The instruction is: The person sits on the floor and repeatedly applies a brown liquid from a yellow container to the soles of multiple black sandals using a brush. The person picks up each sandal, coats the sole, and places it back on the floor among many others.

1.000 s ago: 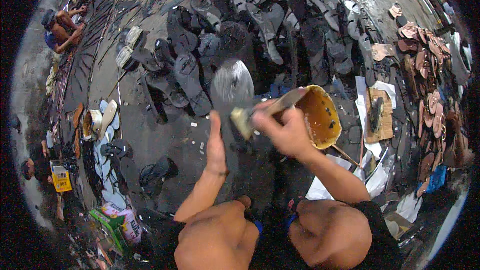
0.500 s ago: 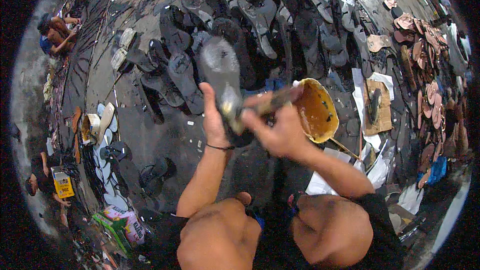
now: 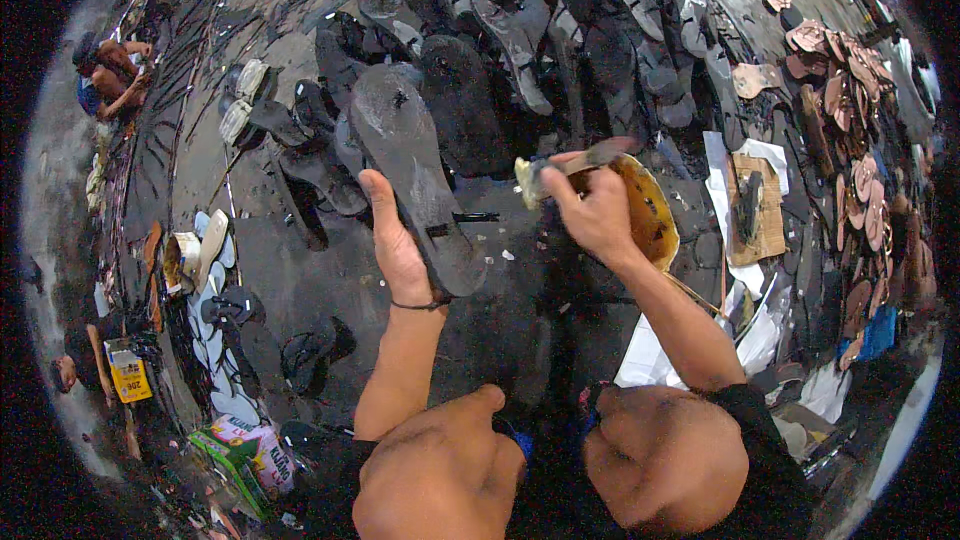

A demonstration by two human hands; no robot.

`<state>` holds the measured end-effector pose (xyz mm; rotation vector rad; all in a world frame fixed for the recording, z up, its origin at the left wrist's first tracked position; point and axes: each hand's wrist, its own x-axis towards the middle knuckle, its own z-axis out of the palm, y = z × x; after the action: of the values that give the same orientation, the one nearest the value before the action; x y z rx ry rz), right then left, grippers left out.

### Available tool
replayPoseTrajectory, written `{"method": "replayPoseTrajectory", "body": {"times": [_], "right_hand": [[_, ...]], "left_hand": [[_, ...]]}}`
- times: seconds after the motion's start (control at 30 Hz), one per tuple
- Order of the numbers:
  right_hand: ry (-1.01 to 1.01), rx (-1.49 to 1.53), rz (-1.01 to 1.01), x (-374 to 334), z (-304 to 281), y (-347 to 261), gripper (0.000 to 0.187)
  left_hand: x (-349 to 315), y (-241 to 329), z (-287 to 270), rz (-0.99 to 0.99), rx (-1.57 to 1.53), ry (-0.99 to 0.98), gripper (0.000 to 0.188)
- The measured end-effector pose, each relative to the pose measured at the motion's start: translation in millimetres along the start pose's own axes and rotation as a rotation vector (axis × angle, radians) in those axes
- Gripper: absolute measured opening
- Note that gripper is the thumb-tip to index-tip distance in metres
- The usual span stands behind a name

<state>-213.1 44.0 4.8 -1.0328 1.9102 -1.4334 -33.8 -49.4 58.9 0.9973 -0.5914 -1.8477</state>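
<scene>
My left hand is closed along the edge of a dark grey sandal sole, its thumb up along the side and the other fingers hidden beneath. The sole is held tilted, its broad end pointing away from me, and a strap piece sticks out on its right. My right hand grips a brush whose pale, gummy bristle end points left, apart from the sole. Just beyond that hand stands a round pot with amber-brown, glue-like stuff inside, partly covered by the hand.
Many black soles and sandals lie crowded ahead. Pink-brown sandals are heaped at the right, near cardboard and white paper. Stacked pale soles and a green-white package lie left. Another person crouches far left.
The brush has come off the sole and moved right with my right hand, toward the pot. My left hand has shifted slightly left, and the sole now leans left with more of its face showing.
</scene>
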Motion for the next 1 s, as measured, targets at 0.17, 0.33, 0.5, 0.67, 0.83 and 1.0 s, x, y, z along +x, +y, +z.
{"method": "replayPoseTrajectory", "body": {"times": [0.17, 0.33, 0.5, 0.67, 0.83, 1.0], "right_hand": [[-0.444, 0.258, -0.14, -29, 18, -81, 0.023], [-0.614, 0.305, 0.402, -32, -21, -31, 0.04], [-0.623, 0.444, 0.36, -53, -5, -16, 0.046], [-0.79, 0.358, 0.192, -49, -12, -18, 0.052], [-0.411, 0.492, 0.368, -45, -2, -34, 0.024], [-0.177, 0.373, 0.341, 80, -59, -12, 0.02]], "left_hand": [[-8, -11, -5, -0.474, -0.157, -0.092, 0.069], [26, -19, -48, -0.192, -0.239, -0.323, 0.065], [25, -41, -49, -0.137, -0.062, -0.078, 0.051], [29, -39, -43, -0.201, -0.243, -0.244, 0.051], [37, -42, -33, -0.201, -0.133, -0.161, 0.055], [5, 22, -115, 0.262, 1.234, -0.249, 0.063]]}}
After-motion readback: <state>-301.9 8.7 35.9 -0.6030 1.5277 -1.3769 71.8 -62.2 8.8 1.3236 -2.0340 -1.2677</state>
